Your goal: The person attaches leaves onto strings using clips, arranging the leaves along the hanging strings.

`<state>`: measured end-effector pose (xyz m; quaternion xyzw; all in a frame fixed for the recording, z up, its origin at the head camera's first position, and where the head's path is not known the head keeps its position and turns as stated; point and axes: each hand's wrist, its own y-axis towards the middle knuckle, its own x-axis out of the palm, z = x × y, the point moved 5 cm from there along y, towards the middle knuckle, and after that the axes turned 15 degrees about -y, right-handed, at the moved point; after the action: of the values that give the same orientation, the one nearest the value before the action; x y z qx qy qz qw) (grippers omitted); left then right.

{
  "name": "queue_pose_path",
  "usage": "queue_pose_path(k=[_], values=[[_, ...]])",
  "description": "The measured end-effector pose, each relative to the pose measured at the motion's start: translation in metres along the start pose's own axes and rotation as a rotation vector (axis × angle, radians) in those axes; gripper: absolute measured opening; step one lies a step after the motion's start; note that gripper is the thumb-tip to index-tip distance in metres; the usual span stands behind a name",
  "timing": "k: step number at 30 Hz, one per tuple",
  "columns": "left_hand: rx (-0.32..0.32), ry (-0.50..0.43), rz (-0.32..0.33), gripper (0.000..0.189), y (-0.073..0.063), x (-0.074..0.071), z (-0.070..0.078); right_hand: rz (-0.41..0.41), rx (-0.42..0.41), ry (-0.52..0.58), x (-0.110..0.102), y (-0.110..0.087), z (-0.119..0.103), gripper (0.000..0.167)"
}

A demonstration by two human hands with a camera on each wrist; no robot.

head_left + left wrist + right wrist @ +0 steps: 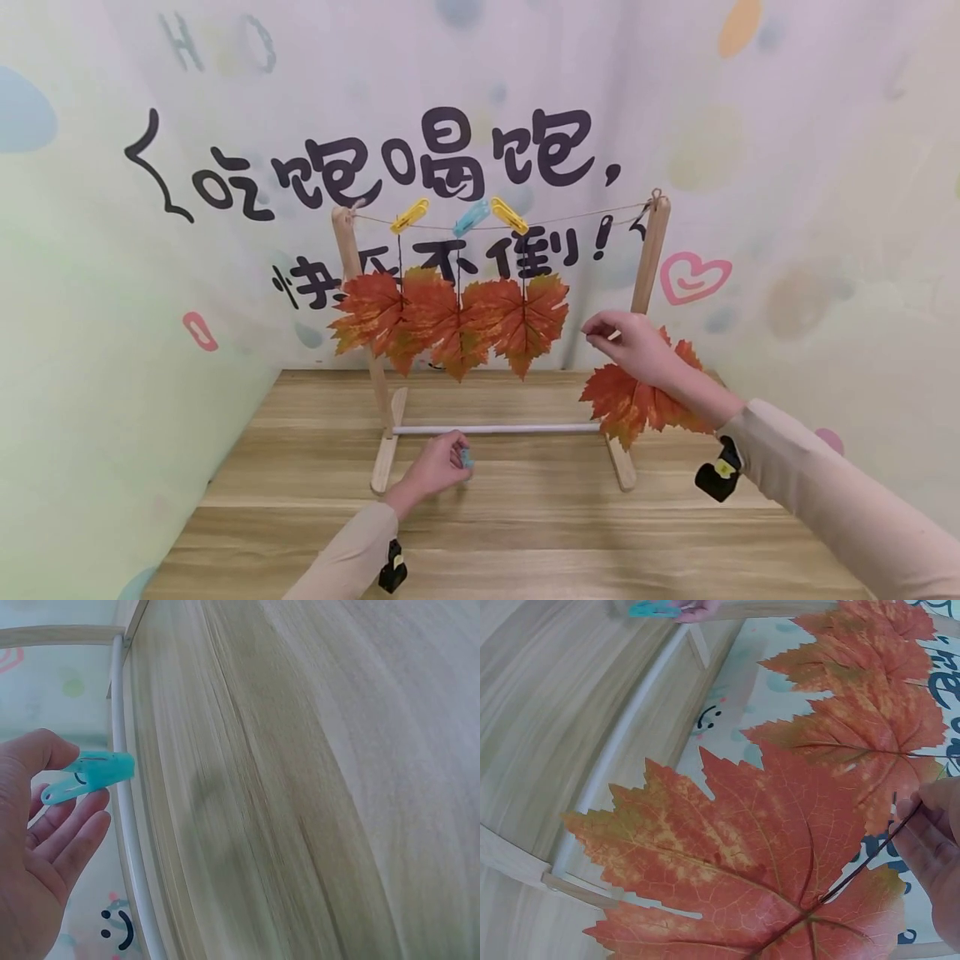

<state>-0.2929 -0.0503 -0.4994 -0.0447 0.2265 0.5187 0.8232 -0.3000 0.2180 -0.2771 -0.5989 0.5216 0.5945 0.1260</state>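
My left hand (pixel 431 468), low in front of the white crossbar (pixel 498 430), pinches a light-blue clothespin (pixel 94 774) between thumb and fingers. At the right post, my right hand (pixel 637 346) holds an orange-red artificial maple leaf (pixel 735 840) by its dark stem (pixel 864 865); the hand and forearm cover part of this leaf in the head view. Three similar maple leaves (pixel 525 321) hang side by side, overlapping, from a thin string (pixel 588 217). A yellow clothespin (pixel 409 217), a blue clothespin (pixel 472 217) and another yellow clothespin (pixel 510 215) clip their stems there.
The string runs between a left wooden post (pixel 347 237) and a right wooden post (pixel 651 258). Flat wooden feet (pixel 384 462) stand on the wood-grain table (pixel 525 533). Behind is a printed backdrop (pixel 480 67) with dark lettering. A black wrist device (pixel 718 473) sits at the right sleeve.
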Motion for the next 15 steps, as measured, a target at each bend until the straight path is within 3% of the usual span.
queue_pose_path(k=[10,15], values=[[-0.015,-0.004,-0.052,0.024,-0.002,-0.003,0.002,0.056,0.150,0.051,-0.024,0.016,0.002,0.012],[-0.023,-0.010,-0.095,0.026,-0.004,-0.003,0.001,0.079,0.162,0.053,-0.027,0.020,0.000,0.011]])
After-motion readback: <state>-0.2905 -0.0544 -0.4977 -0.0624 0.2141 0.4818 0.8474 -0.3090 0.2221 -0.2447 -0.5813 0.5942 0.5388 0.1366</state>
